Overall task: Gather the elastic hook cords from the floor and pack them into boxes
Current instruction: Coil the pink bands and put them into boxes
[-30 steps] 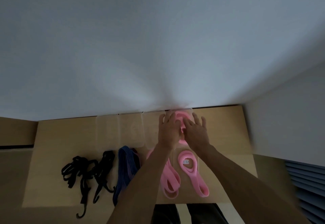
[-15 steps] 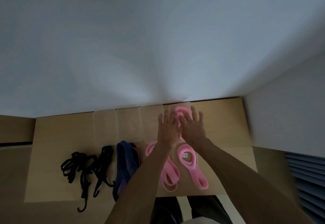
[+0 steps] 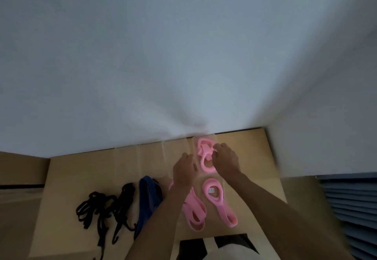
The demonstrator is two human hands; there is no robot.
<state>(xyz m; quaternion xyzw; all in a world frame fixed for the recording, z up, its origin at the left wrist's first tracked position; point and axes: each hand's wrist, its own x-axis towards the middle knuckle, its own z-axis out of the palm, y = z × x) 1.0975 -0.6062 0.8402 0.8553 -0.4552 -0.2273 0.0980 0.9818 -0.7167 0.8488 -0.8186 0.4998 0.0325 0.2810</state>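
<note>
Pink cord [image 3: 205, 153] lies in the clear box [image 3: 194, 145] by the wall. Right hand [image 3: 225, 160] pinches it; left hand [image 3: 183, 168], fingers curled, steadies the box. It looks soft and bendy; hold its loop.

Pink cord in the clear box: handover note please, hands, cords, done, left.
Right hand: fingers curled on the pink cord, tucking it into the clear box by the wall.
Left hand: at the box's near-left edge; grip unclear.
Done: that one cord is mostly in.
Left: two pink cords, blue cord, black hook cords lie on the cardboard; the other clear boxes look unfilled.
</note>
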